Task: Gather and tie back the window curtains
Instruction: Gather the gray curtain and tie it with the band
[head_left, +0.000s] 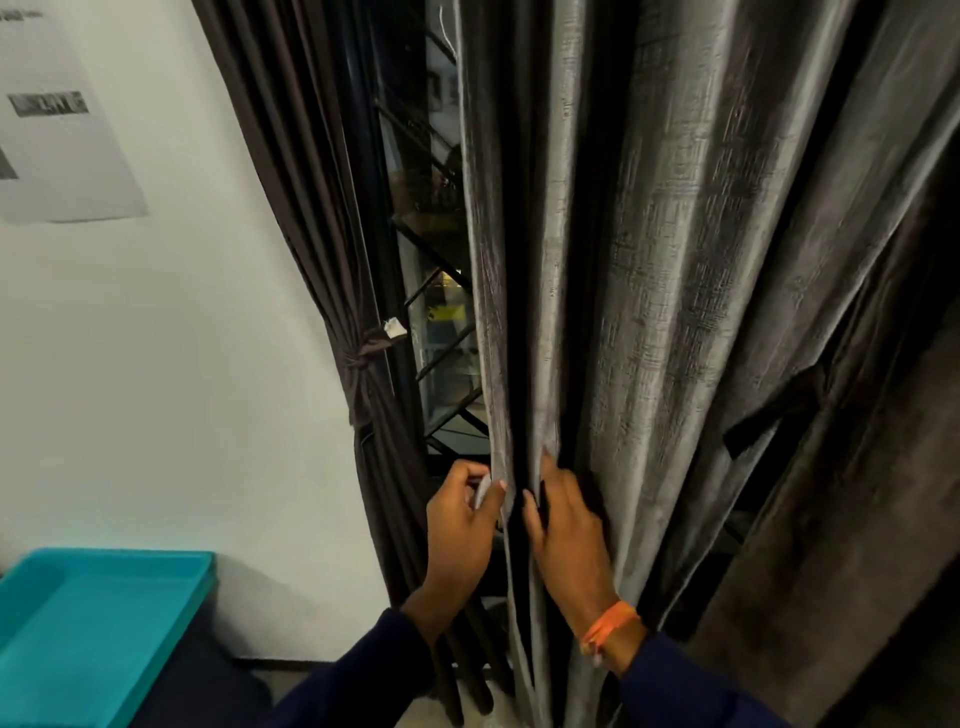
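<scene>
The left hand (462, 512) pinched the leading edge of the grey curtain (649, 260) hanging over the window; the right hand (563, 512) lay flat against its folds. Loosely gathered pleats could slip free before tying.

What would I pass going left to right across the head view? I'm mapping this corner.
Paper sheet → teal bin → tied dark curtain → window grille → left hand → right hand → hanging tieback.
</scene>
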